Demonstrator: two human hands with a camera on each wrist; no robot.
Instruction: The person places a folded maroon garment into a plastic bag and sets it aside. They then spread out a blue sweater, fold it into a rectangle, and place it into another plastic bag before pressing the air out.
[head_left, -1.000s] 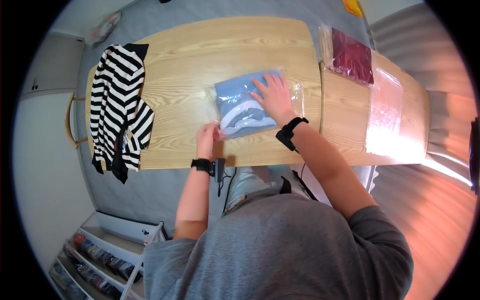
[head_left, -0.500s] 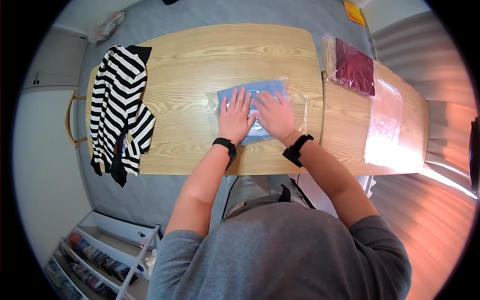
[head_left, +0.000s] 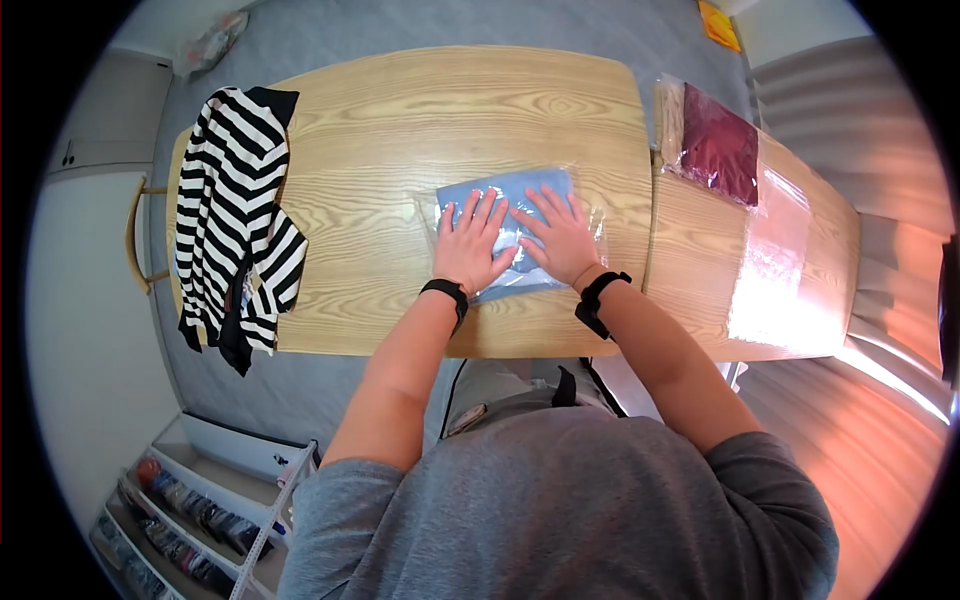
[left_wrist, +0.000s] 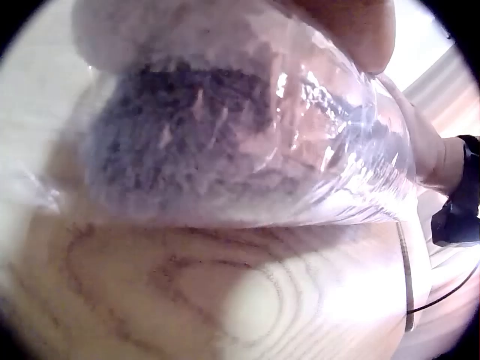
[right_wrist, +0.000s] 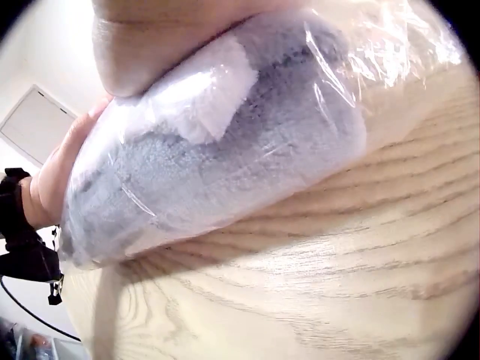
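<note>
A folded blue-and-white fleecy cloth item (head_left: 513,183) lies inside a clear plastic bag (head_left: 426,212) near the table's front edge. My left hand (head_left: 468,250) rests flat on the left half of the bag, fingers straight and spread. On the right half lies my right hand (head_left: 565,243), spread in the same way, the two thumbs close together. In the left wrist view the fleece (left_wrist: 172,150) looks thick and rounded under the shiny film. Wrinkled film also covers the fleece (right_wrist: 262,150) in the right wrist view, with its white patch below my palm.
A black-and-white striped knit top (head_left: 235,180) lies along the left end of the wooden table (head_left: 390,130). On the adjoining right table sit a bagged dark red item (head_left: 718,145) and a flat clear plastic sheet (head_left: 775,260). Shelves with packed goods (head_left: 190,515) stand at lower left.
My left hand has moved from the bag's lower left corner up onto its top and laid flat beside the right. The right hand's fingers have spread and shifted slightly.
</note>
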